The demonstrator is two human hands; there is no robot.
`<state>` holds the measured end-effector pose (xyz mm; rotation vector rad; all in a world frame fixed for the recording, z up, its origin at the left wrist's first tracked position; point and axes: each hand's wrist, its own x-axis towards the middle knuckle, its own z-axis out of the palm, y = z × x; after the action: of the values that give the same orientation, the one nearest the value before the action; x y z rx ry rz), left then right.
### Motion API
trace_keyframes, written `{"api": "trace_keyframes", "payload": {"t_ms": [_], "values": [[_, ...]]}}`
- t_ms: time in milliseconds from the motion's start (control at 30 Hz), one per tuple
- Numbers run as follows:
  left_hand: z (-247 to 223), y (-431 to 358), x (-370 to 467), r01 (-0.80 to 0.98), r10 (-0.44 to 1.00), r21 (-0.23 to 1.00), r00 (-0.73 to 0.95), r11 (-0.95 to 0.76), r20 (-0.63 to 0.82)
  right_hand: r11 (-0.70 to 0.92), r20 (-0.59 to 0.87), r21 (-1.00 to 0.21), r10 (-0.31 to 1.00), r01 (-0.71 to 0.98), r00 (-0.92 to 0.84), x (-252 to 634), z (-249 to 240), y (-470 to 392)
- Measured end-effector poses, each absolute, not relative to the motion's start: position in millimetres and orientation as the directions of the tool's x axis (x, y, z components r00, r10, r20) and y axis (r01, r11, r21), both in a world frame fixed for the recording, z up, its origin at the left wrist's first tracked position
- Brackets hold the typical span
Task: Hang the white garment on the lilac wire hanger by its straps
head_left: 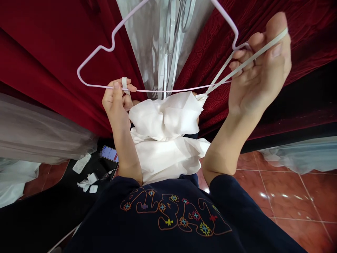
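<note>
A pale lilac clothes hanger is held up in front of me by both ends of its lower bar. My left hand pinches the bar near its left corner, with a white strap looped over the bar at the fingers. The curled fingers of my right hand grip the hanger's right end, which they partly hide. A stretched off-white strap runs from that hand down to a white garment. This cloth hangs beneath the bar and lies bunched over my lap.
Red curtains flank pale drapery with several white hangers in front. To my left, a black surface bears a lit phone, a white charger and a small white case. Reddish floor tiles show at right.
</note>
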<state>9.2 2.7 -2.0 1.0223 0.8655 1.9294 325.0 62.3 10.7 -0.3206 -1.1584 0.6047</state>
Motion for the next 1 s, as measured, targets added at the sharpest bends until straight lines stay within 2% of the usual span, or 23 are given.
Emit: {"api": "trace_keyframes", "payload": {"t_ms": [167,367,467,567,633,767,833,900,933,1000], "values": [[-6,2,7,-0.293,0.867,0.834,-0.337,-0.468,0.368,0.762,0.709,-0.603,0.648,-0.237,0.280,356,-27,68],[1,-3,8,-0.302,0.872,0.842,-0.358,-0.447,0.334,0.843,0.815,-0.516,0.538,-0.152,0.216,364,-19,66],[-1,-4,10,-0.315,0.875,0.838,-0.349,-0.446,0.335,0.868,0.767,-0.492,0.471,-0.072,0.435,373,-26,62],[-7,-1,10,-0.337,0.871,0.815,-0.323,-0.472,0.371,0.896,0.623,-0.445,0.314,-0.005,0.717,370,-39,51],[-11,2,11,-0.350,0.871,0.805,-0.302,-0.479,0.387,0.914,0.614,-0.404,0.234,0.045,0.754,354,-38,39],[-13,2,14,-0.370,0.892,0.818,-0.278,-0.441,0.355,0.920,0.773,-0.349,0.176,0.176,0.609,299,-14,14],[-14,1,16,-0.367,0.904,0.832,-0.269,-0.416,0.333,0.855,0.851,-0.465,0.358,0.232,0.385,276,-3,5],[-16,0,18,-0.359,0.906,0.838,-0.267,-0.411,0.329,0.775,0.831,-0.538,0.554,0.332,0.053,265,0,1],[-18,0,19,-0.355,0.904,0.837,-0.266,-0.416,0.336,0.752,0.792,-0.539,0.606,0.380,-0.073,263,-1,1],[-21,0,19,-0.353,0.896,0.828,-0.263,-0.435,0.359,0.730,0.751,-0.522,0.639,0.441,-0.169,263,-7,3]]}}
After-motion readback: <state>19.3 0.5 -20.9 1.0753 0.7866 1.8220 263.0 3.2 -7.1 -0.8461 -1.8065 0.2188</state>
